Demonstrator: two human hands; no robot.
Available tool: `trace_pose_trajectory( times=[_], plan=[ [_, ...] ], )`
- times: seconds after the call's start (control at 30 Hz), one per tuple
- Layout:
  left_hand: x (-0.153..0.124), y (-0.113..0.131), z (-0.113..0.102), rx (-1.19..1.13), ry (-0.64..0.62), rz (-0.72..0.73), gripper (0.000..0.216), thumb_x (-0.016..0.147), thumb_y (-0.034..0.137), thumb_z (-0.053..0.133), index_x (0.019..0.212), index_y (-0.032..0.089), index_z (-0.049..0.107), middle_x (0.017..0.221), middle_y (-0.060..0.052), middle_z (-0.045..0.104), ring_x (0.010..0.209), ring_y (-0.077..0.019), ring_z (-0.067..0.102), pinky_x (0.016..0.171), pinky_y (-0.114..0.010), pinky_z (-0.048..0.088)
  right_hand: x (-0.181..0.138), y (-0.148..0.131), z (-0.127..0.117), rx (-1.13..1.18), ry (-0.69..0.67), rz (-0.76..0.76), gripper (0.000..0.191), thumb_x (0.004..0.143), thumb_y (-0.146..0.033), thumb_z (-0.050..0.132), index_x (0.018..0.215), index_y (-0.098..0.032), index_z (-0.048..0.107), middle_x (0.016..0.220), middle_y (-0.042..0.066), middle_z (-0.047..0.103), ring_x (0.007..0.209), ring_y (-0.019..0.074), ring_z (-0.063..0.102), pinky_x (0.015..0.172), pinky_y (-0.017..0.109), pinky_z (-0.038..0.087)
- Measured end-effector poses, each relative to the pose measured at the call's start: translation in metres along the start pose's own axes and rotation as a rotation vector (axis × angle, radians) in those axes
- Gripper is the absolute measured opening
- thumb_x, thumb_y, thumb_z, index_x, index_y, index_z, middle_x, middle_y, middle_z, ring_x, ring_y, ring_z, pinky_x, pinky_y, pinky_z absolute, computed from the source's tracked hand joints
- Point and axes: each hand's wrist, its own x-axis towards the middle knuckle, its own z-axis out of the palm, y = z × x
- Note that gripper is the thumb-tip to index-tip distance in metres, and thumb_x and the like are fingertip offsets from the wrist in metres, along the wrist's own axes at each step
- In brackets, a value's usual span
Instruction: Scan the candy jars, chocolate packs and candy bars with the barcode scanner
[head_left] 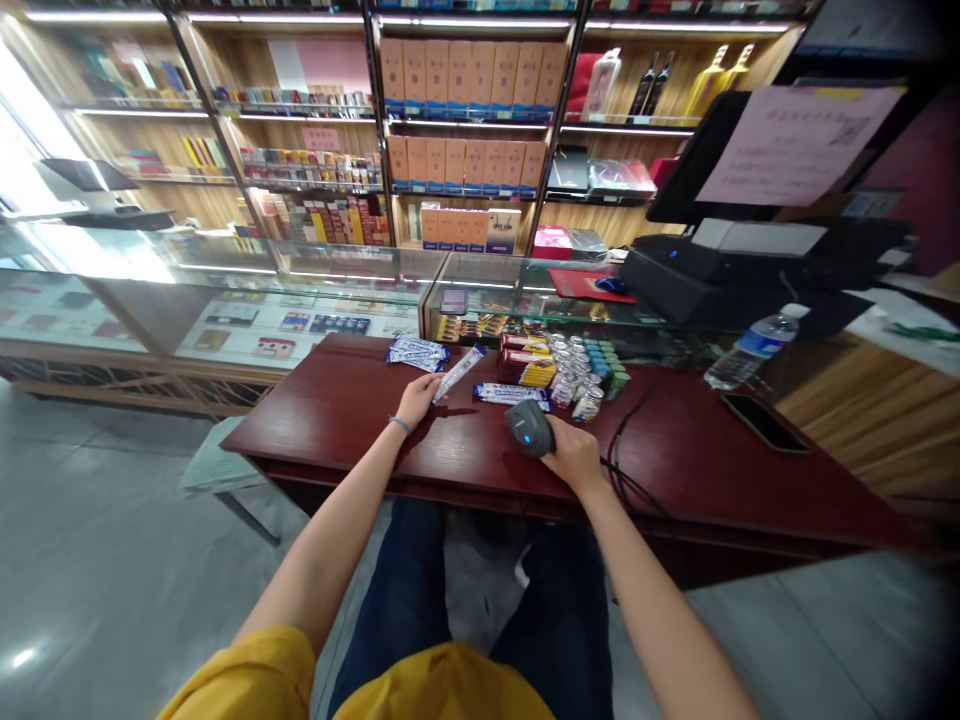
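My left hand (417, 402) pinches the near end of a long, slim wrapped snack bar (460, 372), tilted up and to the right over the dark red table (315, 420). In my right hand (574, 452) is a black barcode scanner (529, 428) with a small blue light, its head towards the left. A pile of similar blue-and-white packets (417, 353) lies beyond my left hand. More such packets (511, 393) lie just behind the scanner. Beside them stand stacked yellow-and-brown packs (526, 361) and rows of small bottles or jars (576, 368).
A water bottle (757, 347) and a phone (763, 422) are on the table's right side. The scanner's black cable (621, 450) trails over the tabletop. Behind are a glass display counter (360, 275), a monitor with a paper sheet (799, 145), and stocked shelves. A stool (217, 460) stands at left.
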Motion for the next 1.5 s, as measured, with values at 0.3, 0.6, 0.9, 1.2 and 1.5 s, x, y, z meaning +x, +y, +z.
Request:
trace_pose_trajectory(
  times=[0.3,0.6,0.9,1.2,1.5],
  plan=[
    [0.003,-0.007,-0.002,0.070,-0.033,0.011,0.041,0.091,0.043,0.057,0.119,0.015,0.069,0.096,-0.007,0.075,0.072,-0.0174,0.071,0.060,-0.025,0.055,-0.003,0.000,-0.006,0.092,-0.020,-0.059,0.043,0.083,-0.027,0.057,0.121,-0.008,0.061,0.096,0.014,0.076,0.075,0.0237,0.072,0.067,0.033,0.050],
    [0.002,-0.003,-0.002,0.114,-0.046,0.022,0.039,0.090,0.041,0.056,0.116,0.015,0.071,0.095,-0.007,0.075,0.074,-0.0179,0.072,0.060,-0.024,0.052,0.000,-0.002,-0.007,0.128,-0.005,-0.119,0.033,0.085,-0.028,0.054,0.112,-0.011,0.063,0.092,0.012,0.076,0.072,0.0226,0.071,0.066,0.033,0.051],
    [0.003,-0.010,-0.004,0.092,-0.038,0.046,0.046,0.090,0.047,0.057,0.123,0.017,0.068,0.095,-0.007,0.075,0.077,-0.0194,0.071,0.066,-0.028,0.054,-0.002,0.000,-0.007,0.103,0.014,-0.105,0.040,0.086,-0.028,0.054,0.120,-0.009,0.060,0.098,0.014,0.076,0.073,0.0230,0.071,0.067,0.034,0.052],
    [0.005,-0.003,-0.001,0.251,0.020,0.242,0.035,0.090,0.041,0.059,0.114,0.020,0.071,0.113,-0.008,0.074,0.108,-0.0230,0.067,0.102,-0.037,0.049,-0.005,0.003,-0.009,0.013,0.050,0.063,0.035,0.085,-0.030,0.056,0.114,-0.011,0.064,0.088,0.010,0.075,0.074,0.0224,0.071,0.066,0.031,0.049],
    [0.014,0.007,0.030,0.480,-0.106,0.445,0.029,0.090,0.027,0.059,0.116,0.022,0.070,0.116,-0.007,0.072,0.111,-0.0229,0.065,0.104,-0.039,0.048,-0.008,0.005,-0.010,-0.004,0.053,0.177,0.037,0.082,-0.027,0.059,0.116,-0.012,0.065,0.091,0.010,0.076,0.077,0.0224,0.071,0.071,0.030,0.052]
  ],
)
